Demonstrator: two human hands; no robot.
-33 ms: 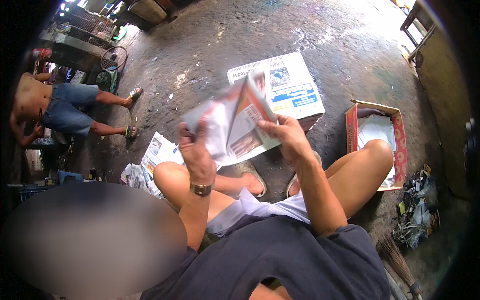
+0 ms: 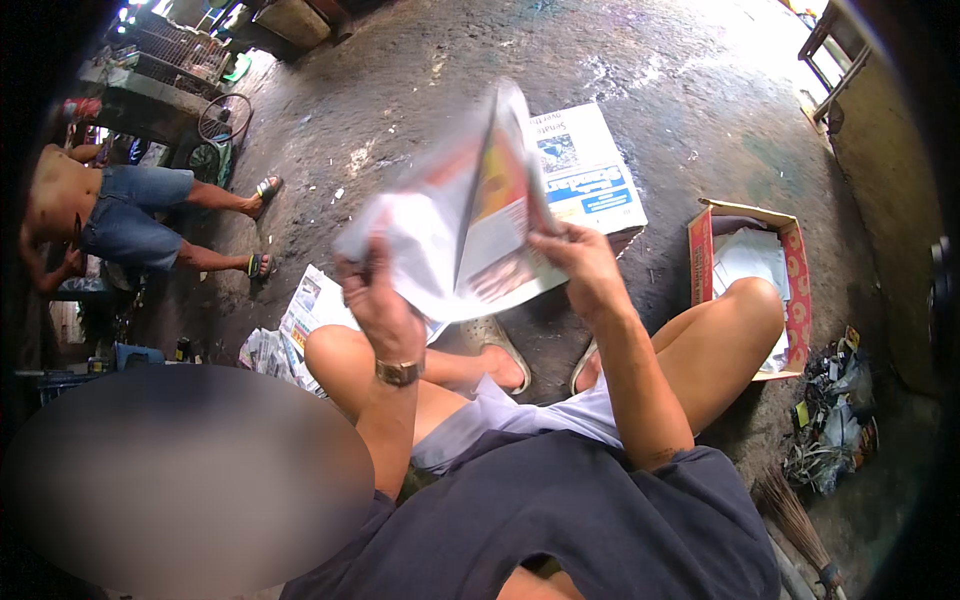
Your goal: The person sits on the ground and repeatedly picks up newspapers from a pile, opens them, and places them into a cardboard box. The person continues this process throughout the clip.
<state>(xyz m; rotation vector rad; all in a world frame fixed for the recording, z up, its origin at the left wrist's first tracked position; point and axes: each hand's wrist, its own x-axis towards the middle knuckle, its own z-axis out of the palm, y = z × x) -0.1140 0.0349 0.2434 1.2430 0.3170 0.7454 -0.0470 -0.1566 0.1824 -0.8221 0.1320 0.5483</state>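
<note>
A folded newspaper point(image 2: 500, 245), partly blurred by motion, is held up in front of my knees. Its left edge is gripped by my left hand point(image 2: 385, 310), thumb up and a watch on the wrist. On the opposite edge, my right hand point(image 2: 583, 262) pinches the paper between thumb and fingers. The sheets bow apart at the top, with a dark crease down the middle. Behind it lies a thick stack of newspapers point(image 2: 595, 185) on the ground, partly covered by the held one. More loose newspapers point(image 2: 312, 305) lie beside my left knee.
A red cardboard box point(image 2: 797, 310) with white papers point(image 2: 748, 262) stands by my right knee. Plastic litter point(image 2: 840, 420) and a stick broom point(image 2: 800, 525) lie at the right. Another person point(image 2: 140, 205) sits at the far left, near a wheel point(image 2: 225, 118) and wire cages point(image 2: 180, 45).
Both hands have shifted slightly, the left one outward to the left. The newspaper has spread wider and its top has risen, covering more of the stack.
</note>
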